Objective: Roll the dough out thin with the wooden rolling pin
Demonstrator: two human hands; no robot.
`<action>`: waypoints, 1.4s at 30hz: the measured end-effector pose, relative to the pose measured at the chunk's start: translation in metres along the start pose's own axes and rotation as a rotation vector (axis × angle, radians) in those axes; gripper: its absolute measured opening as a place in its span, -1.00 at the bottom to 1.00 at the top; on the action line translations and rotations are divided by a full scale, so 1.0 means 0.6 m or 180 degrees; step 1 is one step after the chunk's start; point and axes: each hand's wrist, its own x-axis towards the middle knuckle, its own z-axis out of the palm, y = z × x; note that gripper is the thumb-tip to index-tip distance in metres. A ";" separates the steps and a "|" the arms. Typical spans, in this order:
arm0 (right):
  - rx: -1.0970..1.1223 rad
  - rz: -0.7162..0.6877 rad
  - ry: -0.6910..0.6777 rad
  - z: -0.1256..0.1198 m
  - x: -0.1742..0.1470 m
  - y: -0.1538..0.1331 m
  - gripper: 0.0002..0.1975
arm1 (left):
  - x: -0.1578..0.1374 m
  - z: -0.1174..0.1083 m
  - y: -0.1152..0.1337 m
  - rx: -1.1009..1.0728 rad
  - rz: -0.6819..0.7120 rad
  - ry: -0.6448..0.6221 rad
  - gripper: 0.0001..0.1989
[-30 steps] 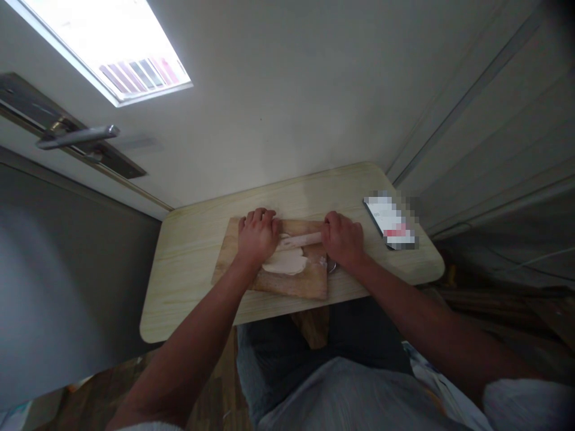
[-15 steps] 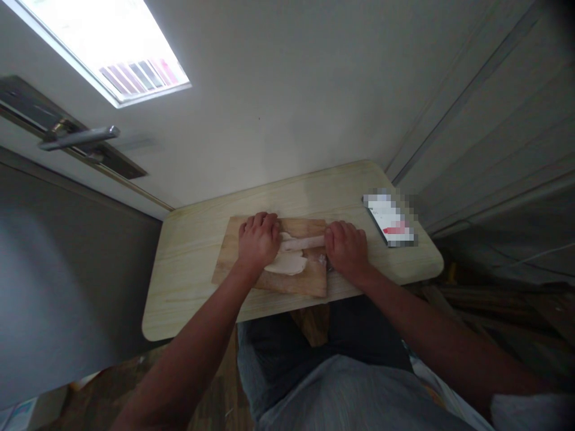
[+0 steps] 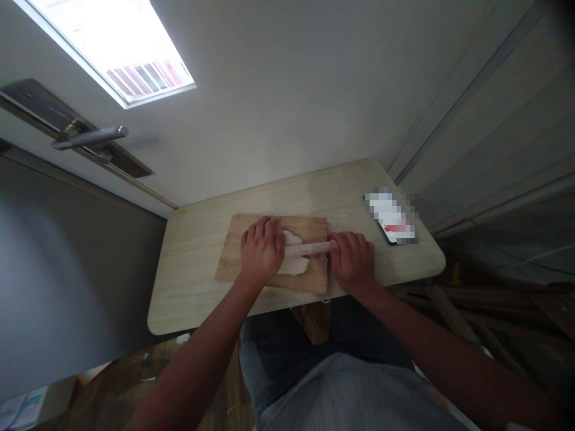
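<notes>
The fingers of my left hand (image 3: 263,254) are closed over the left end of the rolling pin (image 3: 311,248), hiding it, and those of my right hand (image 3: 354,261) curl together round its right end. The pin has come nearer me and now crosses the dough (image 3: 294,266), which shows far and near of it on the wooden board (image 3: 315,281), so the stroke seems midway. Beyond lies the bench (image 3: 193,269), a phone (image 3: 389,214) at far right.

Pale wood-grain tabletop (image 3: 191,257), corners rounded, far edge along a whitish door (image 3: 278,96). Phone (image 3: 390,218) at the tabletop's right end, screen pixelated, red patch showing. Far left: bright window (image 3: 117,42) in the door; metal lever handle (image 3: 92,137) below. Left, grey panel (image 3: 72,269). Near left, brown floor (image 3: 220,371).
</notes>
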 end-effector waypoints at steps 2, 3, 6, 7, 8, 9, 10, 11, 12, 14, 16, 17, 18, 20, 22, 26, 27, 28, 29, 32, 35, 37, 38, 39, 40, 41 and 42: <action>0.0087 -0.0069 0.0103 0.003 -0.008 0.003 -0.63 | -0.006 0.002 0.001 -0.0012 0.0020 0.0086 -0.58; 0.0129 -0.0112 0.0151 0.004 -0.011 0.006 -0.63 | -0.009 0.003 0.001 -0.0021 0.0028 0.0126 -0.58; 0.0208 -0.0211 0.0267 0.008 -0.021 0.012 -0.65 | -0.017 0.004 0.003 -0.0054 0.0044 0.0209 -0.59; 0.0213 -0.0233 0.0289 0.008 -0.024 0.013 -0.65 | -0.019 0.004 0.004 -0.0062 0.0042 0.0228 -0.59; 0.0214 -0.0255 0.0308 0.008 -0.027 0.014 -0.65 | -0.022 0.004 0.004 -0.0068 0.0040 0.0245 -0.58; 0.0214 -0.0278 0.0320 0.008 -0.030 0.015 -0.64 | -0.025 0.004 0.005 -0.0075 0.0043 0.0259 -0.58; 0.0215 -0.0303 0.0323 0.007 -0.033 0.015 -0.64 | -0.028 0.004 0.006 -0.0083 0.0045 0.0273 -0.58; 0.0220 -0.0321 0.0327 0.005 -0.036 0.016 -0.64 | -0.031 0.004 0.006 -0.0092 0.0051 0.0283 -0.58; 0.0229 -0.0335 0.0329 0.004 -0.039 0.016 -0.64 | -0.035 0.004 0.007 -0.0102 0.0056 0.0288 -0.58; 0.0255 -0.0361 0.0341 0.002 -0.044 0.017 -0.64 | -0.041 0.004 0.009 -0.0126 0.0061 0.0295 -0.58; 0.0285 -0.0388 0.0366 0.001 -0.047 0.018 -0.64 | -0.047 0.004 0.010 -0.0164 0.0052 0.0321 -0.57; 0.0303 -0.0404 0.0384 0.001 -0.048 0.019 -0.63 | -0.050 0.005 0.011 -0.0188 0.0042 0.0347 -0.56; 0.0321 -0.0421 0.0401 0.001 -0.048 0.020 -0.63 | -0.053 0.005 0.012 -0.0215 0.0024 0.0383 -0.54; 0.0341 -0.0431 0.0440 -0.001 -0.049 0.020 -0.63 | -0.059 0.008 0.014 -0.0277 -0.0009 0.0447 -0.51; 0.0326 -0.0411 0.0453 -0.006 -0.050 0.014 -0.62 | -0.067 0.010 0.015 -0.0355 -0.0033 0.0504 -0.49; 0.0225 -0.0403 0.0351 -0.021 -0.053 -0.021 -0.61 | -0.092 0.017 0.021 -0.0479 -0.0091 0.0661 -0.50; 0.0209 -0.0451 0.0308 -0.023 -0.054 -0.032 -0.60 | -0.099 0.018 0.024 -0.0472 -0.0141 0.0710 -0.50; 0.0198 -0.0523 0.0270 -0.024 -0.056 -0.042 -0.57 | -0.106 0.018 0.027 -0.0452 -0.0200 0.0752 -0.50; 0.0188 -0.0586 0.0248 -0.024 -0.059 -0.051 -0.52 | -0.113 0.019 0.030 -0.0428 -0.0262 0.0787 -0.50; 0.0170 -0.0694 0.0172 -0.016 -0.068 -0.065 -0.40 | -0.131 0.019 0.040 -0.0366 -0.0381 0.0808 -0.49; 0.0159 -0.0717 0.0127 -0.006 -0.074 -0.062 -0.37 | -0.139 0.021 0.043 -0.0312 -0.0392 0.0720 -0.47; 0.0157 -0.0740 0.0105 -0.002 -0.072 -0.058 -0.38 | -0.136 0.022 0.041 -0.0289 -0.0406 0.0652 -0.45; 0.0154 -0.0748 0.0099 -0.001 -0.069 -0.057 -0.38 | -0.131 0.022 0.039 -0.0285 -0.0410 0.0623 -0.45; 0.0150 -0.0748 0.0097 0.000 -0.064 -0.057 -0.38 | -0.125 0.021 0.036 -0.0284 -0.0410 0.0594 -0.44; 0.0144 -0.0743 0.0095 0.002 -0.059 -0.057 -0.38 | -0.117 0.020 0.034 -0.0279 -0.0398 0.0558 -0.43; 0.0137 -0.0730 0.0094 0.003 -0.052 -0.057 -0.38 | -0.108 0.018 0.032 -0.0271 -0.0381 0.0522 -0.43; 0.0128 -0.0710 0.0092 0.005 -0.045 -0.058 -0.38 | -0.098 0.016 0.030 -0.0258 -0.0358 0.0480 -0.43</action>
